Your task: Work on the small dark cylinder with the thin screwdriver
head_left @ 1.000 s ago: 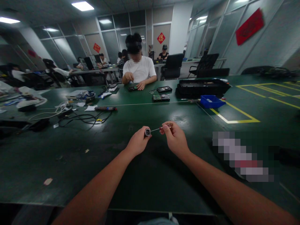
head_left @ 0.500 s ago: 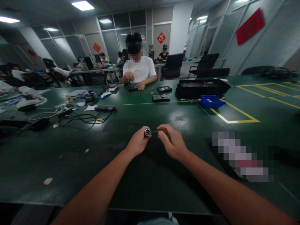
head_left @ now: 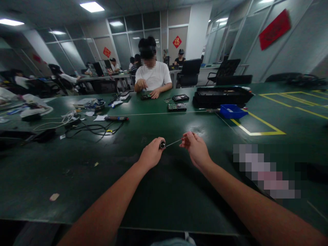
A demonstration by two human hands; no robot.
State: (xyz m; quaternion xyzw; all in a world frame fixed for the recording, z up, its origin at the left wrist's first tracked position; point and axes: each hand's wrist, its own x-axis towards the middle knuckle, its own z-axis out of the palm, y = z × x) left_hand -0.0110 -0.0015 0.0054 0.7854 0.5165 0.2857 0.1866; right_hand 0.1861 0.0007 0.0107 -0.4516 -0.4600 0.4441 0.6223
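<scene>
My left hand (head_left: 151,153) is closed around a dark cylinder (head_left: 162,145), whose round end with a shiny metal rim faces me. Most of the cylinder's body is hidden by the fingers. My right hand (head_left: 197,149) pinches a thin metal rod (head_left: 174,141) at its far end, with the fingertips bent around it. The rod slants down to the left, and its lower end meets the cylinder's rim; I cannot tell whether it goes inside. Both hands are over the green table (head_left: 153,198).
A tool with a cord (head_left: 116,118) and black cables (head_left: 87,131) lie to the left. Hard drives (head_left: 177,107), a black tray (head_left: 220,97) and a blue bin (head_left: 232,111) stand farther back. A person (head_left: 153,77) works opposite. A blurred-out object (head_left: 263,171) lies right.
My right hand has moved right and slightly up, away from my left hand, so more of the thin rod shows between them. My left hand has hardly moved.
</scene>
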